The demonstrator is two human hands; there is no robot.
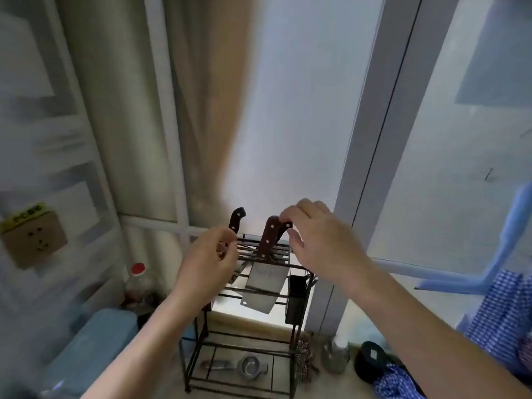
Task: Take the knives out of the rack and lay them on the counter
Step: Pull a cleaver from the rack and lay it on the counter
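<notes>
— Three knives sit in the rack (253,295), handles up, blades down?
— Yes. My right hand (316,240) pinches the rear knife (283,230); my left hand (210,254) grips the left knife (236,220).

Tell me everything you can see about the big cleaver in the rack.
The cleaver hangs blade down in the top slots of the black wire rack. Its wide, rectangular blade looks like grey steel, with a small hole near the lower corner. The handle, brown and wood-like with pale rivets, sticks up above the rack, tilted slightly. The right hand pinches the handle's top end; a second, darker handle behind it may also be touched. The left hand is at another knife, not this one.
</notes>
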